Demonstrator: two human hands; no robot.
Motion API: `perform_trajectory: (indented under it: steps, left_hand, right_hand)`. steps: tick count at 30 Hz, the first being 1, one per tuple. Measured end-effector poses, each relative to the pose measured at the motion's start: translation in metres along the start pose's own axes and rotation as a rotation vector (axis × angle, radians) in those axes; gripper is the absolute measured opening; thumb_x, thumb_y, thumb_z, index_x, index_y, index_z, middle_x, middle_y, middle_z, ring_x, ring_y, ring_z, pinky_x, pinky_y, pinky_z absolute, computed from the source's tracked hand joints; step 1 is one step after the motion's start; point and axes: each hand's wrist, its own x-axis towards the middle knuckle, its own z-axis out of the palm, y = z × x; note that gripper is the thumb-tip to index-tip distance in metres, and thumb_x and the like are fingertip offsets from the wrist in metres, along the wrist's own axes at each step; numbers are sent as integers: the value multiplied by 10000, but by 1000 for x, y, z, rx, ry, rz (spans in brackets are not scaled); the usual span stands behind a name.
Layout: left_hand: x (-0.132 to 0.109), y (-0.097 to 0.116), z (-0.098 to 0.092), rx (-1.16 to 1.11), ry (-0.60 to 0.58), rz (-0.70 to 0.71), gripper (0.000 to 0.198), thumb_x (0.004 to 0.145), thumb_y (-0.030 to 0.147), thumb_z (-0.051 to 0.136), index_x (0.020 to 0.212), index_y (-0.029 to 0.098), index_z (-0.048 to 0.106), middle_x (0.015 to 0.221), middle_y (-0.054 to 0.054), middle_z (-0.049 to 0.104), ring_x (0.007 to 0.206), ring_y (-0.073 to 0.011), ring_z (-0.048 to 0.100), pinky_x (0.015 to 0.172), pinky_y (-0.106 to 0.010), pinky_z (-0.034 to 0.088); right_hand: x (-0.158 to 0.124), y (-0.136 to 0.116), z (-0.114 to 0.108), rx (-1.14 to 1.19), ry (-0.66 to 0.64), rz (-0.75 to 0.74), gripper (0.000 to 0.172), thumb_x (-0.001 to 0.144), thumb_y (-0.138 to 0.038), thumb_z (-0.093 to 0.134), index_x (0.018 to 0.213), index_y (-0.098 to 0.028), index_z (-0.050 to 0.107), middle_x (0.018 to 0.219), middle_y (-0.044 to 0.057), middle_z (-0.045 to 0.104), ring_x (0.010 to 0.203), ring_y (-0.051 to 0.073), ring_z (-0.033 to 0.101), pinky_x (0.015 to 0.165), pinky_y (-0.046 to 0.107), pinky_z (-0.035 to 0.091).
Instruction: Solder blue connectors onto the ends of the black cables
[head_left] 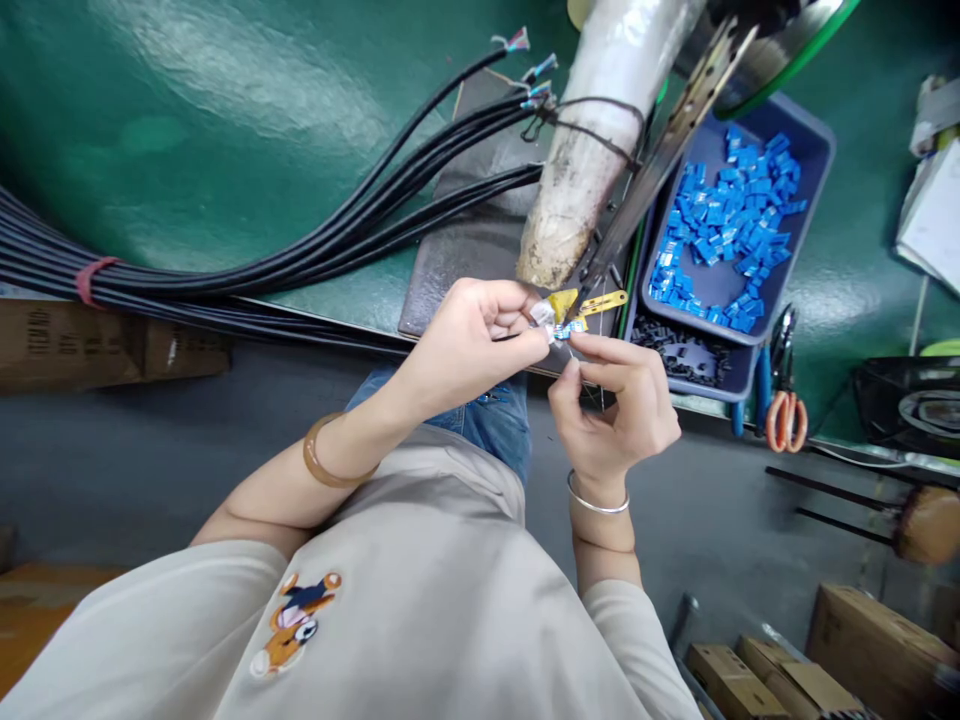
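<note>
Workpiece, small and blue with pale parts, lies near the centre of the view, which serves as the centre of the clock. The left hand pinches its pale end between thumb and bent fingers. The right hand has its forefinger against the blue end, thumb just beneath; whether these two fingertips close on it cannot be told. A yellow strip adjoins at 2 o'clock. Between 12 and 1 o'clock, a wrapped cylinder slants over the green tabletop. Black cables run in from 9 o'clock, bound by a red tie, their stripped coloured ends near 12 o'clock. An upper tray of blue pieces stands at 2 o'clock; orange-handled scissors lie between 3 and 4.
</note>
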Motion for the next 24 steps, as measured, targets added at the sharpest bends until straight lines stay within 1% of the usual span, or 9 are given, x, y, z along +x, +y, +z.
perform_trajectory:
  steps: [3,6,11,15,24]
  left_hand:
    - [0,-1,1,-5,11,45,134,708,27,572,642,142,587,532,47,464,473,-30,395,440,-159,304]
    - [0,-2,2,-1,25,77,137,714,31,565,641,146,583,531,44,463,482,-38,406,446,-166,322]
    - [0,-2,2,16,7,69,153,704,24,562,617,149,545,523,48,421,474,-30,356,426,-160,276]
    - [1,0,3,35,17,86,157,697,8,550,621,145,544,526,51,395,474,-22,322,420,-155,254]
    - [1,4,4,62,39,87,172,689,18,546,591,151,501,526,46,378,485,-26,315,422,-157,257]
  right_hand:
    - [1,-1,-1,17,-8,17,179,776,-73,661,799,-213,551,888,0,745,797,120,703,721,245,573]
    - [1,-2,-1,35,-14,29,188,761,-50,678,806,-201,576,890,12,746,812,121,702,738,246,575]
    - [2,0,-1,53,-12,49,194,755,-39,690,809,-201,597,878,4,740,815,115,695,745,245,574]
    - [4,1,0,48,-12,60,186,762,-53,692,804,-211,603,874,-7,730,819,118,693,745,255,576]
    - [8,-3,-4,38,-26,49,184,761,-58,693,802,-212,601,903,2,731,823,121,695,747,255,580]
